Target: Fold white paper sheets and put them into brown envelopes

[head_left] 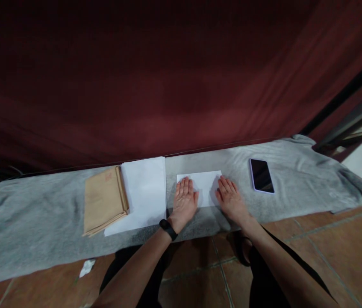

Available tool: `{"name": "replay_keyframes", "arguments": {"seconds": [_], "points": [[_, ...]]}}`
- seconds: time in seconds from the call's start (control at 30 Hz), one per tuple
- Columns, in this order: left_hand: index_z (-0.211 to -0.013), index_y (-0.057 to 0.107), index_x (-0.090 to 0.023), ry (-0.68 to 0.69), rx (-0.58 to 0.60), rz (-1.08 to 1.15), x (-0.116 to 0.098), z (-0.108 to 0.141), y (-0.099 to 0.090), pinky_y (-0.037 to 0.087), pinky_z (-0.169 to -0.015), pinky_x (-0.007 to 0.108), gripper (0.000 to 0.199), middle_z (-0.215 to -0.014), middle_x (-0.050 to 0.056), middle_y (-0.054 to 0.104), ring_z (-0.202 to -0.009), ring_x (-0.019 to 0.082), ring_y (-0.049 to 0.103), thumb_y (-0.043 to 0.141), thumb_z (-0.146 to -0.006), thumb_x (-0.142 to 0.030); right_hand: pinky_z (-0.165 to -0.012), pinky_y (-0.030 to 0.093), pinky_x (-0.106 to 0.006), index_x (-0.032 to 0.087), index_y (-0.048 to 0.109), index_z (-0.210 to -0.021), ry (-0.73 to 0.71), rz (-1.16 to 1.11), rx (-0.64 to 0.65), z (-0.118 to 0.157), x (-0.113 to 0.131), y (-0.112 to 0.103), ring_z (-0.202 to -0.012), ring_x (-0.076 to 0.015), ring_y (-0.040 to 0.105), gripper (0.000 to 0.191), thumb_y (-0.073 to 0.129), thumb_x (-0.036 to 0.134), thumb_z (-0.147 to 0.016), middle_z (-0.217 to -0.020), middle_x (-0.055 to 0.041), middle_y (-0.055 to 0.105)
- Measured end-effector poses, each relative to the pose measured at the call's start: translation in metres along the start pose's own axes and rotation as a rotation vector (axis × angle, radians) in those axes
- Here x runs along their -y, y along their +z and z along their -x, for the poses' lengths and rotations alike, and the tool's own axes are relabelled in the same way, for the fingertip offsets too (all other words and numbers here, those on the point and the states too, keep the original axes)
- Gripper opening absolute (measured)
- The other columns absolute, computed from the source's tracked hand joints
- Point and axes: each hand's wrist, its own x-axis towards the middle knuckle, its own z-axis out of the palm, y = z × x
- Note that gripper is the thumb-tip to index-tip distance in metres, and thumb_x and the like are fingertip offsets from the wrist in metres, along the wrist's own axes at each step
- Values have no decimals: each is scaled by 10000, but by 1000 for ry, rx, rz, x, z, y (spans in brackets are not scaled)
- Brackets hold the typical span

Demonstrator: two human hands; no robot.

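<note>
A small white sheet, perhaps folded paper (207,188), lies flat on the grey cloth between my hands. My left hand (185,200) rests palm down on its left end, fingers stretched out, with a black band on the wrist. On the right end lies my right hand (231,199), also palm down with its fingers extended. Neither hand grips anything. To the left is a stack of larger white paper (145,192), partly covered by a pile of brown envelopes (102,199).
A phone (262,176) with a pale purple edge lies at the right on the grey cloth (302,179). Behind the narrow covered surface rises a dark red panel (181,94). A crumpled white scrap (87,267) is on the tiled floor (200,278).
</note>
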Motion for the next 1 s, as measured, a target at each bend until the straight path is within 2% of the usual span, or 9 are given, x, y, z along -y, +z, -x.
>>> {"name": "replay_keyframes", "arguments": {"seconds": [0.13, 0.33, 0.53, 0.73, 0.83, 0.9, 1.0], "points": [[-1548, 307, -66, 141, 3, 45, -14, -10, 5, 167, -1267, 439, 563, -1641, 124, 274, -1538, 219, 182, 275, -1021, -263, -1211, 306, -432, 102, 414, -1515, -141, -107, 72, -13, 20, 5, -1487, -234, 331, 551, 259, 356, -1051, -1596, -114, 378], [-1551, 301, -55, 47, 36, -12, -8, -23, 21, 168, -1263, 454, 583, -1634, 142, 283, -1535, 239, 196, 302, -1006, -261, -1217, 274, -471, 128, 451, -1500, -114, -41, 80, -29, 24, 16, -1475, -264, 353, 534, 283, 373, -1058, -1579, -127, 399], [-1546, 309, -30, -135, -27, -29, 5, -22, 24, 198, -1251, 471, 614, -1614, 182, 302, -1530, 274, 212, 317, -1014, -337, -1187, 298, -490, 125, 425, -1517, -43, 66, 3, -33, 8, 20, -1454, -306, 386, 540, 323, 385, -1054, -1576, -156, 393], [-1515, 353, 10, -159, -59, -48, 18, -12, 22, 217, -1247, 452, 582, -1604, 201, 318, -1521, 288, 232, 315, -1009, -275, -1164, 324, -526, 59, 383, -1522, 2, 105, -68, -25, -26, 23, -1414, -335, 435, 608, 314, 435, -1050, -1541, -195, 441], [-1506, 350, 29, -188, -93, -45, 21, -6, 16, 228, -1244, 468, 579, -1594, 222, 329, -1517, 291, 244, 328, -1000, -252, -1164, 324, -539, 22, 378, -1514, 9, 107, -106, -20, -34, 18, -1419, -353, 424, 613, 322, 415, -1048, -1539, -231, 429], [-1517, 323, 23, -163, -124, -37, 18, 0, 11, 216, -1248, 486, 584, -1603, 219, 313, -1525, 288, 219, 336, -998, -244, -1172, 315, -548, 27, 337, -1536, -11, 88, -130, -17, -30, 13, -1451, -352, 376, 603, 327, 380, -1047, -1560, -233, 394], [-1542, 291, -35, -10, -116, 11, 4, 12, 7, 213, -1252, 481, 581, -1625, 171, 295, -1534, 262, 193, 333, -1008, -260, -1188, 313, -527, 79, 267, -1573, -107, 28, -99, -8, -8, 6, -1484, -315, 326, 596, 330, 354, -1048, -1599, -185, 348]]}}
